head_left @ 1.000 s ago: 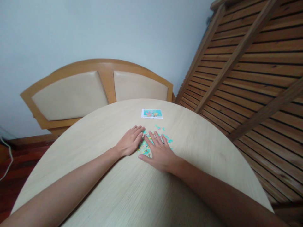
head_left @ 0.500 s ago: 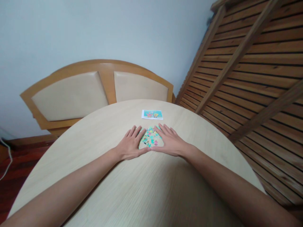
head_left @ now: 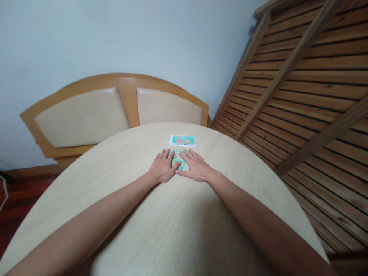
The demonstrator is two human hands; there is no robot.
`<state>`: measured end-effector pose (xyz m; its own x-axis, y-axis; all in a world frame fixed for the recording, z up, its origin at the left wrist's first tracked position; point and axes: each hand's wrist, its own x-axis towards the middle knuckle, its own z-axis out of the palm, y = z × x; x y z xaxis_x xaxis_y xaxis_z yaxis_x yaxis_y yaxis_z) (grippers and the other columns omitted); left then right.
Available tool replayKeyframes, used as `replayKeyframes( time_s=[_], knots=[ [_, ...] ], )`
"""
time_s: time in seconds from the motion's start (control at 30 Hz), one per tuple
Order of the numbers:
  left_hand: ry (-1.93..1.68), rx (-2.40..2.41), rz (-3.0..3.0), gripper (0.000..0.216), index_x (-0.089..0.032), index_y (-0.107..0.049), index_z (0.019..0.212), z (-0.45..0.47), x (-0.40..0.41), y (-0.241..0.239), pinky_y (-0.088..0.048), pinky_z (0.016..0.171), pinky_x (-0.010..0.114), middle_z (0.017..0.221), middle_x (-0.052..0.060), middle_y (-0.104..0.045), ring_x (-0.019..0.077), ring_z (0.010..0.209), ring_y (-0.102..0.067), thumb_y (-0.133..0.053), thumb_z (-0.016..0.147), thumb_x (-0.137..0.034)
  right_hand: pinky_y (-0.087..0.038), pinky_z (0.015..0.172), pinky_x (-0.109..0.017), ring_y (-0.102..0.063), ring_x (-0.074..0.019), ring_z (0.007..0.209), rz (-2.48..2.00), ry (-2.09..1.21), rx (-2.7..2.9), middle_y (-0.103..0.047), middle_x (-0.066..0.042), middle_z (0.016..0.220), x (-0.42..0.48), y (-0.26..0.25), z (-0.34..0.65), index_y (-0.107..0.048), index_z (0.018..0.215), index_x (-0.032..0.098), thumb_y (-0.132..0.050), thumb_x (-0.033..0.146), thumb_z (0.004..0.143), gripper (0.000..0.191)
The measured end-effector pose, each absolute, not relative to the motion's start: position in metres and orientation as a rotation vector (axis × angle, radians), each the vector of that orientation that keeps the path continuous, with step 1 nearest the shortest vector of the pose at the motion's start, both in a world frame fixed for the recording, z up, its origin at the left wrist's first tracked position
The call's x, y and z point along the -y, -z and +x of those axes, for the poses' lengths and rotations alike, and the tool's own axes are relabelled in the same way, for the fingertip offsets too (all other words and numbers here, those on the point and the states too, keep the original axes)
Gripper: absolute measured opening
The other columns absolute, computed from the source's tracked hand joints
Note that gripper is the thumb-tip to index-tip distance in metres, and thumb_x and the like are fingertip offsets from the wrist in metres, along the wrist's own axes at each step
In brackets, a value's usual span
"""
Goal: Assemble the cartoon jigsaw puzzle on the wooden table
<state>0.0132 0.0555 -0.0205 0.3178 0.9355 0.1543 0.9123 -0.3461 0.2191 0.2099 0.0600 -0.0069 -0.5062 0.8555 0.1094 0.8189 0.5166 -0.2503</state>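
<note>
Several small puzzle pieces [head_left: 180, 165], mostly turquoise with bits of yellow and pink, lie in a pile on the pale round table [head_left: 138, 222]. My left hand [head_left: 162, 165] lies flat against the left side of the pile, fingers stretched forward, its thumb over the pieces. On the other side, my right hand [head_left: 195, 165] rests with fingers spread, partly covering the pile. The two thumbs come close together at the near side. Just beyond the fingertips lies a picture card [head_left: 183, 141] with a pink and a yellow cartoon figure on turquoise. Pieces beneath the hands are hidden.
Behind the table stands a wooden headboard [head_left: 129, 100] with cream padded panels, against a pale wall [head_left: 120, 34]. A slatted wooden frame [head_left: 293, 84] leans along the right side. At the far left a white cable [head_left: 4, 191] hangs near the dark red floor.
Both hands have moved closer together and slightly forward, squeezing the puzzle pieces into a smaller pile nearer the picture card. The left thumb now lies over the pieces.
</note>
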Motion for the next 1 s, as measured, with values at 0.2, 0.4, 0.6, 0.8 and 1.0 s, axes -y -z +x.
replayKeyframes(
  time_s=[0.2, 0.4, 0.6, 0.8, 1.0],
  knots=[
    [-0.503, -1.705, 2.422, 0.066, -0.009, -0.04, 0.149, 0.011, -0.06, 0.015, -0.02, 0.121, 0.05, 0.16, 0.019, -0.035, 0.032, 0.152, -0.024, -0.023, 0.103, -0.054, -0.03, 0.118, -0.047, -0.039, -0.0309, 0.142, -1.355, -0.202, 2.422, -0.046, -0.014, 0.151, -0.057, 0.007, 0.21, -0.049, 0.147, 0.02, -0.056, 0.074, 0.083, 0.084],
    [-0.372, -1.67, 2.548, 0.082, -0.011, -0.028, 0.156, -0.013, -0.029, 0.018, -0.019, 0.121, 0.055, 0.165, 0.018, -0.023, 0.0378, 0.154, -0.013, -0.036, 0.095, -0.066, -0.016, 0.121, -0.057, -0.009, -0.0412, 0.154, -1.495, -0.269, 2.506, -0.011, -0.013, 0.169, -0.046, 0.007, 0.221, -0.021, 0.161, 0.028, -0.055, 0.088, 0.072, 0.113],
    [-0.241, -1.716, 2.513, 0.072, -0.007, -0.023, 0.157, -0.003, -0.039, 0.018, -0.021, 0.12, 0.056, 0.165, 0.021, -0.018, 0.0379, 0.153, -0.014, -0.025, 0.101, -0.054, -0.017, 0.121, -0.055, -0.016, -0.0382, 0.153, -1.542, -0.27, 2.436, -0.018, -0.013, 0.167, -0.066, 0.009, 0.208, -0.023, 0.16, 0.032, -0.049, 0.087, 0.077, 0.103],
    [-0.385, -1.707, 2.436, 0.067, -0.01, -0.024, 0.157, 0.006, -0.057, 0.016, -0.02, 0.121, 0.055, 0.166, 0.017, -0.02, 0.0343, 0.154, -0.015, -0.019, 0.103, -0.05, -0.032, 0.116, -0.044, -0.043, -0.0264, 0.138, -1.288, -0.251, 2.221, -0.051, -0.012, 0.148, -0.081, 0.014, 0.207, -0.041, 0.152, 0.024, -0.044, 0.067, 0.096, 0.071],
    [-0.441, -1.61, 2.506, 0.07, -0.011, -0.025, 0.156, -0.013, -0.037, 0.019, -0.02, 0.123, 0.05, 0.165, 0.016, -0.022, 0.0307, 0.155, -0.013, -0.023, 0.102, -0.055, -0.036, 0.113, -0.041, -0.048, -0.0245, 0.131, -1.163, -0.296, 2.243, -0.058, -0.01, 0.14, -0.06, 0.011, 0.223, -0.055, 0.139, 0.022, -0.048, 0.06, 0.097, 0.057]
  ],
)
